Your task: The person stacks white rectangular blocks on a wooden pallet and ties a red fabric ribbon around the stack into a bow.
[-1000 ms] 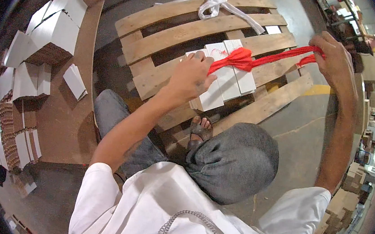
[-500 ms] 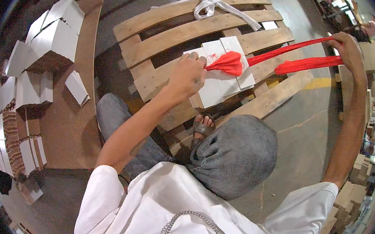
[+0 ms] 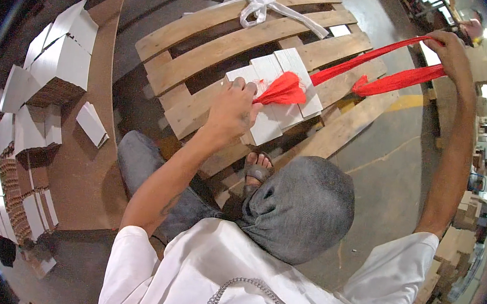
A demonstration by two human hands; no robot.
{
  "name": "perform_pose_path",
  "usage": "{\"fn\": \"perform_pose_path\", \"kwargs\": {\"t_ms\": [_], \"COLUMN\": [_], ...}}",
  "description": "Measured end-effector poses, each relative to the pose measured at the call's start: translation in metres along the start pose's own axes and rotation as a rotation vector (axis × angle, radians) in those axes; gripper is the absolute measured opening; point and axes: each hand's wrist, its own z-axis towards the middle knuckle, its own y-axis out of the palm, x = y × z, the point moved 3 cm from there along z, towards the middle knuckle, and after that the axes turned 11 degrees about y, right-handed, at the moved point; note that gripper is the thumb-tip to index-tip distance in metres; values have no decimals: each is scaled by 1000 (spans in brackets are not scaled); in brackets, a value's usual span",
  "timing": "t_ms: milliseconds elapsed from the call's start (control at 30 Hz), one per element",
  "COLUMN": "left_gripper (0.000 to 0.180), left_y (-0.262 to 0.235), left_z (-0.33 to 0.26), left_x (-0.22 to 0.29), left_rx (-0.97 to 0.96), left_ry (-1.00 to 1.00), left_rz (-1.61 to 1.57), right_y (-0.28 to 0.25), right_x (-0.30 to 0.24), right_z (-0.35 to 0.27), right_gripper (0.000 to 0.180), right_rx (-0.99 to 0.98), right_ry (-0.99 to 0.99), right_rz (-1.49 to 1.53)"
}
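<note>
My left hand (image 3: 233,110) is closed, with no gap showing, on a gathered part of a long red fabric strip (image 3: 284,90), at the near left edge of a flat stack of white rectangular cardboard pieces (image 3: 283,118). Past my fist the strip's end fans out over the top of the stack (the edge is frayed). My right hand (image 3: 452,55) is raised well out to the right, its fingers curled round the strip. One run extends straight from there to the stack's far right side; a second hangs free, its end above the slats. Whether the strip passes beneath the stack I cannot tell. The stack rests on a slatted bare-wood pallet (image 3: 206,56). A knotted white cloth band (image 3: 257,7) lies across its far slats. White folded cartons (image 3: 67,65) stand to my left on a flat brown board (image 3: 88,178).
</note>
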Motion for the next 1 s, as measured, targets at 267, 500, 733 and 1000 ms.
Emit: {"fn": "perform_pose_path", "kwargs": {"t_ms": [267,500,733,1000], "left_gripper": [19,19,18,13], "left_y": [31,53,49,51], "left_z": [26,22,23,18], "left_x": [-6,6,7,13], "left_rx": [-105,-7,100,134], "left_ry": [74,233,241,184], "left_rz": [-12,-93,-54,-139], "right_y": [-77,-119,-140,-146], "right_x": [-84,-178,-308,-345], "right_z": [-33,11,0,-7], "right_gripper": [22,16,22,23], "right_rx": [-85,133,350,363], "right_ry": [-58,-292,-557,-622], "right_rz": [123,-204,-174,-54]}}
